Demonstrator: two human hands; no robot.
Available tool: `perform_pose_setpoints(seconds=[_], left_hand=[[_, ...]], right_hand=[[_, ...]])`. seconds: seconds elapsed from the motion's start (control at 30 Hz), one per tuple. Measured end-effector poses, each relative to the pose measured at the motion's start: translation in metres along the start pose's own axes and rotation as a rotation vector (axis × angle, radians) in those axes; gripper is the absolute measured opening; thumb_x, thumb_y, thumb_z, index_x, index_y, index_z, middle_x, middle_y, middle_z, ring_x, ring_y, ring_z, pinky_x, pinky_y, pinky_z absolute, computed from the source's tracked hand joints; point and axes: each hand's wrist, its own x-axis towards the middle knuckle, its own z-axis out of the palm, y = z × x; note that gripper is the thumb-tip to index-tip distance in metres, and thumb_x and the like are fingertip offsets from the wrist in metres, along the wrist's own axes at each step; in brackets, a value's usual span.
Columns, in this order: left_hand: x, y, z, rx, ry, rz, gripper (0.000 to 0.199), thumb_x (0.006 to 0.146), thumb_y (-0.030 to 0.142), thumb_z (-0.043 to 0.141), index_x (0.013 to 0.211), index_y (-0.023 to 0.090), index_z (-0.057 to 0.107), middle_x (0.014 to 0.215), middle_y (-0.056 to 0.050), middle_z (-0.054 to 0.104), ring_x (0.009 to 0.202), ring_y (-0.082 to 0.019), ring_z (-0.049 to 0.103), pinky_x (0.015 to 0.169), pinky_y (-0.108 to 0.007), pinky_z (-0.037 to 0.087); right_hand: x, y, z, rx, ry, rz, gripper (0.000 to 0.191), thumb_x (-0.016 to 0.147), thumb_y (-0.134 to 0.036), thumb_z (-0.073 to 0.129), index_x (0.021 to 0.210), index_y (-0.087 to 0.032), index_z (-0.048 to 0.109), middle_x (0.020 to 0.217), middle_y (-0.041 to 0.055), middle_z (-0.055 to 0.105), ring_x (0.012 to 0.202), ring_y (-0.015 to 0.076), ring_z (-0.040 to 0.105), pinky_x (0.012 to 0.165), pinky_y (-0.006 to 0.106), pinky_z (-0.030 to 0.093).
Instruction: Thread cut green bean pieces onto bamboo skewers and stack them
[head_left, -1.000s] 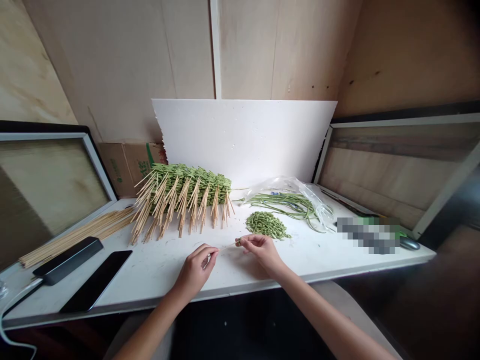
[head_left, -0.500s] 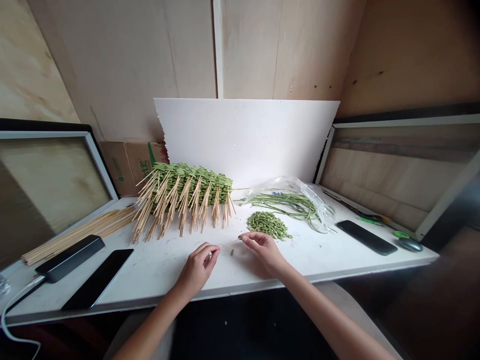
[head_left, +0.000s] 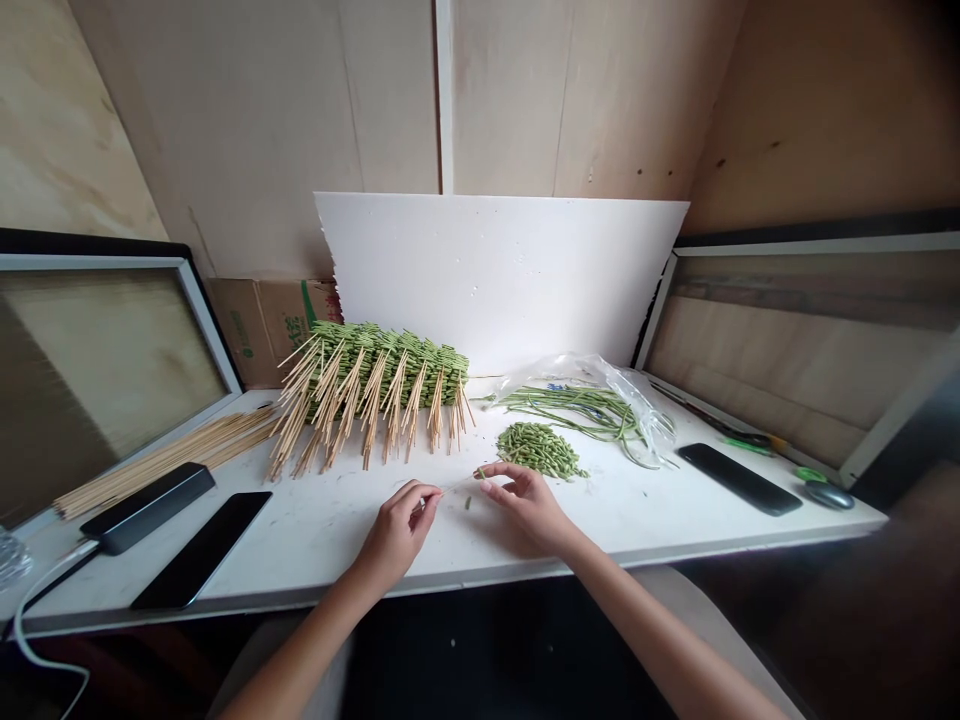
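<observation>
My left hand [head_left: 401, 525] is closed in a pinch on the end of a thin wooden skewer [head_left: 456, 486]. The skewer slants up toward my right hand [head_left: 529, 505], whose thumb and forefinger hold a short green bean piece [head_left: 480, 473] at its tip. Whether the skewer has pierced that piece is too small to tell. A loose bean piece [head_left: 468, 503] lies on the table between the hands. Just behind my right hand is a heap of cut green bean pieces [head_left: 540, 448].
Filled skewers [head_left: 390, 365] are stacked at the back left, bare ends forward. Bare skewers [head_left: 169, 460] lie farther left, near a black box [head_left: 150, 505] and a phone [head_left: 202, 550]. Long green beans [head_left: 570, 408] in a plastic bag, another phone [head_left: 739, 478] and a mouse [head_left: 829, 494] are right.
The view has shifted slightly, so the table's contents sit a little farther right. My right thumb and fingers have shifted slightly around the bean piece. My left hand keeps its pinch.
</observation>
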Motion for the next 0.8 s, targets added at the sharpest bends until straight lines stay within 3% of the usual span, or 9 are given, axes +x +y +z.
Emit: perform_pose_setpoints(seconds=[0.1,0.23,0.37,0.47,0.57,0.67,0.8], left_hand=[[0.000,-0.001,0.000,0.023,0.056,-0.019,0.016,0.104,0.026,0.051,0.103,0.019,0.065,0.092,-0.006,0.066,0.077,-0.016,0.063,0.068,-0.026,0.051],[0.000,-0.003,0.000,0.034,0.072,-0.025,0.016,0.103,0.026,0.051,0.102,0.019,0.066,0.092,-0.006,0.066,0.079,-0.017,0.063,0.069,-0.026,0.052],[0.000,-0.003,0.000,0.031,0.077,-0.024,0.016,0.104,0.027,0.051,0.102,0.020,0.065,0.093,-0.006,0.066,0.081,-0.017,0.064,0.070,-0.026,0.051],[0.001,-0.003,0.000,0.029,0.076,-0.028,0.017,0.104,0.028,0.051,0.103,0.019,0.065,0.092,-0.006,0.066,0.079,-0.017,0.063,0.069,-0.026,0.051],[0.001,-0.002,0.000,0.023,0.076,-0.040,0.017,0.104,0.028,0.051,0.103,0.019,0.065,0.092,-0.006,0.066,0.079,-0.017,0.063,0.068,-0.026,0.051],[0.001,-0.001,-0.001,0.023,0.077,-0.048,0.018,0.104,0.028,0.050,0.103,0.019,0.066,0.092,-0.007,0.067,0.077,-0.017,0.062,0.067,-0.026,0.051],[0.000,-0.001,-0.001,0.025,0.079,-0.051,0.020,0.104,0.031,0.049,0.102,0.019,0.066,0.091,-0.006,0.067,0.076,-0.017,0.062,0.066,-0.026,0.051]], right_hand=[[0.001,0.005,-0.001,-0.264,-0.014,-0.139,0.021,0.099,-0.032,0.060,0.114,-0.027,0.074,0.118,0.0072,0.073,0.111,0.0272,0.062,0.091,0.041,0.052],[0.007,0.010,0.009,-0.573,-0.099,-0.312,0.026,0.097,-0.014,0.057,0.111,-0.026,0.076,0.108,0.0081,0.073,0.107,0.0285,0.056,0.093,0.043,0.049],[0.017,0.008,0.020,-0.710,-0.157,-0.343,0.022,0.094,-0.010,0.060,0.095,-0.023,0.078,0.096,0.0099,0.071,0.102,0.0282,0.054,0.088,0.042,0.049],[0.021,0.005,0.020,-0.709,-0.158,-0.321,0.020,0.094,-0.010,0.060,0.088,-0.021,0.076,0.090,0.0098,0.068,0.101,0.0282,0.053,0.088,0.041,0.048],[0.019,0.005,0.012,-0.625,-0.130,-0.302,0.020,0.098,-0.014,0.056,0.093,-0.022,0.074,0.094,0.0098,0.069,0.100,0.0285,0.054,0.086,0.041,0.047],[0.016,0.011,-0.005,-0.508,-0.056,-0.252,0.020,0.102,-0.027,0.053,0.096,-0.024,0.072,0.095,0.0090,0.071,0.099,0.0291,0.056,0.086,0.043,0.047],[0.022,0.020,-0.039,-0.373,0.121,-0.129,0.023,0.095,-0.044,0.063,0.095,-0.025,0.076,0.095,0.0100,0.073,0.097,0.0323,0.060,0.081,0.046,0.050]])
